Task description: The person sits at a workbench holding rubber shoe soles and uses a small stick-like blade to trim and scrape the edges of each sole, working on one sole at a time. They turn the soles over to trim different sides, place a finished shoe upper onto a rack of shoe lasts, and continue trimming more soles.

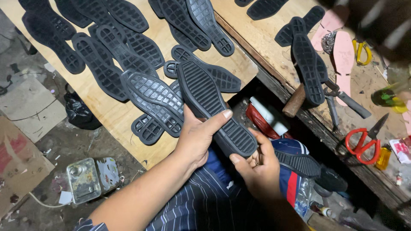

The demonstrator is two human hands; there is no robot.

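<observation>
A black rubber shoe sole with ribbed tread lies tread-up across both my hands, toe pointing away. My left hand grips its middle from the left, thumb laid across the sole. Fingers of my right hand curl around the heel end from below. Under my right hand a second black sole rests on my striped lap. Several more black soles lie spread on a wooden board just beyond my hands.
A workbench at right carries black soles, pink insoles, a hammer, pliers, red-handled scissors and small bottles. On the dirty floor at left are cardboard, a metal tin and a black bag.
</observation>
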